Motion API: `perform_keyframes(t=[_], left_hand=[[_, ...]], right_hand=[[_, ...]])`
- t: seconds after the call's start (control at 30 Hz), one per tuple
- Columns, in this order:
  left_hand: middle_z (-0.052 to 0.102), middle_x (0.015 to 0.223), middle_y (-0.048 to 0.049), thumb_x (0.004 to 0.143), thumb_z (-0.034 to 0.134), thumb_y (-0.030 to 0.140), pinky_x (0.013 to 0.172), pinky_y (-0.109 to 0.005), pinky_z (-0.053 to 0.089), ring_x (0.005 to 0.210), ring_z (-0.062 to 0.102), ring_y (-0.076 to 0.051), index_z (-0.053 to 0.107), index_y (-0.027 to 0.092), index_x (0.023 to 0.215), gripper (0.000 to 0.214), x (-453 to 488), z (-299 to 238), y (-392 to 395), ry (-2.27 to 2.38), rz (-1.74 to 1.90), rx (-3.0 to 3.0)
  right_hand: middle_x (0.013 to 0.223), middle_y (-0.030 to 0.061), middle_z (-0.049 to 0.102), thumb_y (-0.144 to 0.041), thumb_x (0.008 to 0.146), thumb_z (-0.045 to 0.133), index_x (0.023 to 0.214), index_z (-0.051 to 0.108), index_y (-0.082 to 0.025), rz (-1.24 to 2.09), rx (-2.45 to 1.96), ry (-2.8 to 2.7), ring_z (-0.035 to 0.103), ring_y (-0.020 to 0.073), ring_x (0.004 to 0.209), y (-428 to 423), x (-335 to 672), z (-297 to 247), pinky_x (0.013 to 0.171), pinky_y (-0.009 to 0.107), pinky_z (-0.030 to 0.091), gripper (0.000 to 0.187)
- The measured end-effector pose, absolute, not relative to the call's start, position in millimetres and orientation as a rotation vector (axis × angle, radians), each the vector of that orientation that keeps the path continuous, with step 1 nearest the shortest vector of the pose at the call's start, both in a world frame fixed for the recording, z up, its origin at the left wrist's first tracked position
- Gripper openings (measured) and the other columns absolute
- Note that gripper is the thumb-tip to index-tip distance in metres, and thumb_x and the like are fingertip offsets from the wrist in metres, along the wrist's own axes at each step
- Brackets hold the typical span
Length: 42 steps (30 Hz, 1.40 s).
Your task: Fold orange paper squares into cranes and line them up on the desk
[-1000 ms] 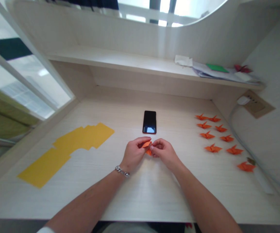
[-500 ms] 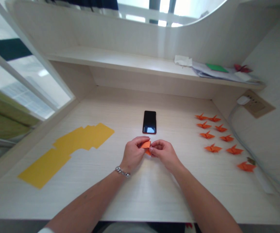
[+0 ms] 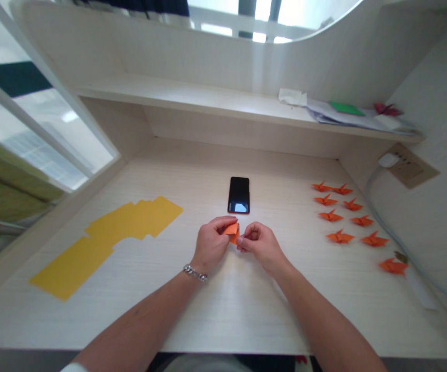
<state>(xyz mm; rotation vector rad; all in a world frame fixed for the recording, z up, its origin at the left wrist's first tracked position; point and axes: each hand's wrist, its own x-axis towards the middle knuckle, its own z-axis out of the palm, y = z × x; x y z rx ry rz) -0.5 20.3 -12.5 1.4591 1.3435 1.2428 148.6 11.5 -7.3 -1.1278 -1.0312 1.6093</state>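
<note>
A small folded piece of orange paper (image 3: 232, 231) is pinched between both of my hands just above the middle of the desk. My left hand (image 3: 211, 245), with a metal bracelet on its wrist, grips the paper's left side with curled fingers. My right hand (image 3: 261, 246) pinches its right side, fingers closed. A black phone (image 3: 239, 195) lies flat just beyond my hands.
Several finished orange origami figures (image 3: 339, 236) lie in two rows on the desk's right. Yellow paper sheets (image 3: 103, 235) are spread out on the left. A shelf (image 3: 207, 101) carries papers and a green sheet (image 3: 346, 108). A wall socket (image 3: 405, 164) with a cable is at the right.
The orange paper has turned a little more upright between my fingers, and my right hand has shifted slightly left. Everything else on the desk is unchanged.
</note>
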Motion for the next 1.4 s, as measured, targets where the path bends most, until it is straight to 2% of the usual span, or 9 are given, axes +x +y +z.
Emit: perform_keyframes(t=[0.23, 0.43, 0.57, 0.67, 0.8, 0.93, 1.07, 1.27, 1.4], left_hand=[[0.071, 0.103, -0.0073, 0.065, 0.056, 0.001, 0.088, -0.034, 0.052, 0.096, 0.065, -0.020, 0.073, 0.016, 0.095, 0.037, 0.1, -11.4, 21.5, 1.368, 1.242, 1.421], [0.072, 0.099, -0.0088, 0.067, 0.064, 0.008, 0.083, -0.034, 0.053, 0.090, 0.067, -0.021, 0.073, 0.015, 0.094, 0.029, 2.6, -9.7, 21.1, 1.359, 1.233, 1.315], [0.072, 0.099, -0.0094, 0.070, 0.069, 0.019, 0.082, -0.034, 0.053, 0.090, 0.067, -0.022, 0.073, 0.015, 0.094, 0.025, 0.3, -7.8, 24.3, 1.371, 1.265, 1.276], [0.073, 0.098, -0.0098, 0.069, 0.071, 0.025, 0.082, -0.035, 0.053, 0.090, 0.067, -0.023, 0.073, 0.015, 0.094, 0.026, -3.1, -8.2, 27.4, 1.394, 1.299, 1.249], [0.072, 0.100, -0.0098, 0.069, 0.069, 0.019, 0.085, -0.036, 0.052, 0.092, 0.067, -0.022, 0.073, 0.015, 0.095, 0.026, -3.8, -10.6, 26.9, 1.385, 1.288, 1.285], [0.071, 0.104, -0.0077, 0.067, 0.061, 0.005, 0.090, -0.035, 0.051, 0.096, 0.065, -0.021, 0.073, 0.016, 0.095, 0.033, -1.6, -10.8, 23.5, 1.390, 1.272, 1.377], [0.070, 0.105, -0.0064, 0.064, 0.055, -0.001, 0.090, -0.034, 0.051, 0.097, 0.065, -0.020, 0.073, 0.017, 0.094, 0.039, -0.9, -9.0, 21.4, 1.407, 1.276, 1.424], [0.071, 0.105, -0.0062, 0.066, 0.057, 0.001, 0.091, -0.034, 0.050, 0.097, 0.065, -0.020, 0.073, 0.018, 0.093, 0.036, -0.7, -9.8, 20.4, 1.380, 1.263, 1.401], [0.072, 0.100, -0.0086, 0.069, 0.067, 0.014, 0.086, -0.035, 0.052, 0.092, 0.066, -0.022, 0.073, 0.017, 0.092, 0.025, -0.7, -8.5, 22.9, 1.355, 1.251, 1.308]], right_hand=[[0.057, -0.0026, 0.064, -0.020, 0.058, 0.075, 0.073, 0.048, -0.019, 1.651, -1.140, -1.073, 0.062, 0.0132, 0.052, 11.0, 149.9, -3.5, 0.054, 0.025, 0.049, 0.031], [0.055, -0.0040, 0.063, -0.016, 0.057, 0.073, 0.075, 0.047, -0.019, 1.668, -1.180, -1.096, 0.061, 0.0130, 0.051, 11.3, 154.8, -0.7, 0.054, 0.026, 0.049, 0.031], [0.063, -0.0013, 0.068, -0.012, 0.055, 0.072, 0.077, 0.049, -0.019, 1.714, -1.177, -1.112, 0.062, 0.0134, 0.053, 10.9, 156.9, 0.6, 0.053, 0.024, 0.048, 0.032], [0.069, 0.0013, 0.069, -0.017, 0.058, 0.072, 0.078, 0.051, -0.019, 1.692, -1.197, -1.085, 0.063, 0.0135, 0.055, 11.2, 154.5, 1.4, 0.053, 0.024, 0.048, 0.030], [0.064, 0.0006, 0.067, -0.031, 0.066, 0.071, 0.077, 0.052, -0.019, 1.605, -1.204, -1.066, 0.063, 0.0137, 0.056, 11.3, 149.2, -0.7, 0.054, 0.025, 0.048, 0.025], [0.058, -0.0017, 0.063, -0.030, 0.066, 0.074, 0.075, 0.051, -0.018, 1.552, -1.145, -1.159, 0.061, 0.0130, 0.052, 10.4, 147.3, -6.7, 0.052, 0.024, 0.048, 0.027], [0.057, -0.0023, 0.062, -0.028, 0.066, 0.074, 0.073, 0.051, -0.018, 1.541, -1.152, -1.191, 0.061, 0.0134, 0.051, 9.3, 147.2, -9.8, 0.052, 0.025, 0.048, 0.026], [0.057, -0.0032, 0.062, -0.027, 0.064, 0.074, 0.074, 0.049, -0.020, 1.574, -1.131, -1.160, 0.063, 0.0144, 0.052, 8.4, 148.2, -7.9, 0.052, 0.025, 0.048, 0.028], [0.061, -0.0021, 0.066, -0.021, 0.059, 0.075, 0.082, 0.049, -0.020, 1.713, -1.121, -1.150, 0.063, 0.0145, 0.054, 9.5, 155.1, -3.5, 0.053, 0.026, 0.049, 0.034]])
